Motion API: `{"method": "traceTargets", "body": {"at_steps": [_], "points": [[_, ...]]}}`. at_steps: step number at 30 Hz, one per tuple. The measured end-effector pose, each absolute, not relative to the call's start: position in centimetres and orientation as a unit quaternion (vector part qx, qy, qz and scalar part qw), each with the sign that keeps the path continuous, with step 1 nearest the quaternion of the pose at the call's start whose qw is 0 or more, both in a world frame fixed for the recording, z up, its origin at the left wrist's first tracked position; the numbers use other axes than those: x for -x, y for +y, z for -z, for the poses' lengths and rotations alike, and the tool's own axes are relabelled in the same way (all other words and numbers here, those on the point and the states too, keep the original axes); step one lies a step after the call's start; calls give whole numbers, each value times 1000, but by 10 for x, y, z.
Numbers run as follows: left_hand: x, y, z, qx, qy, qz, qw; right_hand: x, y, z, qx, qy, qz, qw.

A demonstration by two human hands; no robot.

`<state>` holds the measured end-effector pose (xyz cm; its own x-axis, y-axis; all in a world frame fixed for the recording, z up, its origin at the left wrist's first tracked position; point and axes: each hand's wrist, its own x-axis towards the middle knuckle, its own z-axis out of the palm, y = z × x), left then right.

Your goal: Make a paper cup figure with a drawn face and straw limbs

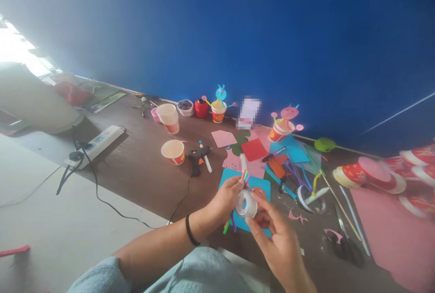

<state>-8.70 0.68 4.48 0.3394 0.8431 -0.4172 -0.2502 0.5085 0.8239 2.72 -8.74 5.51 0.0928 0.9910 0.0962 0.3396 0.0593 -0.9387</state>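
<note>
nearest the body, a clear, ring-shaped roll of what looks like plastic tape [252,206] is gripped between the thumb and fingers of the right hand [276,229]. just to its left, a bundle of thin green, purple and red sticks [246,175], whose material cannot be made out, is clasped in the left hand [227,199]. whether the roll is also touched by the left fingertips cannot be told.

most seems to depend on how these two things are set to each other. the roll is held just beside the bundle, on its right, with the open hole turned toward the left hand. the bundle is tilted: its long axis is pointed from the lower left, by the body, to the upper right, toward the wall. its middle is covered by the left fingers, and only the two ends are exposed. the roll is borne by the right hand, but the left is placed close against it.

beneath both hands, a flat blue paper sheet [226,176] is spread, on which an orange round paper face [257,189] is partly hidden by the right fingers. farther off, a black glue gun [196,156] is laid beside a red and cream paper cup [177,159]. beyond these, a blue-headed cup figure [219,114] is stood by the plain blue wall [217,26].
</note>
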Motion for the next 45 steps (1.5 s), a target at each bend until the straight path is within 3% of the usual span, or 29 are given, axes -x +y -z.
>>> {"method": "traceTargets", "body": {"at_steps": [4, 8, 26, 31, 35, 40, 45], "points": [[89, 7, -43, -319, 459, -373, 740, -22, -87, -58, 592, -638, -236, 432], [91, 7, -43, -325, 458, -381, 735, -14, -87, -63, 595, -657, -192, 422], [95, -1, -42, -286, 481, -383, 734, -5, -90, -60, 603, -652, -171, 428], [93, -3, -46, -255, 465, -356, 769, -6, -91, -60, 605, -629, -219, 435], [95, -3, -52, -260, 430, -301, 810, -16, -86, -69, 603, -631, -284, 397], [101, 0, -51, -304, 390, -197, 846, -35, -75, -91, 569, -736, -237, 280], [102, 2, -53, -368, 400, -248, 802, -41, -70, -89, 574, -722, -245, 300]]}}
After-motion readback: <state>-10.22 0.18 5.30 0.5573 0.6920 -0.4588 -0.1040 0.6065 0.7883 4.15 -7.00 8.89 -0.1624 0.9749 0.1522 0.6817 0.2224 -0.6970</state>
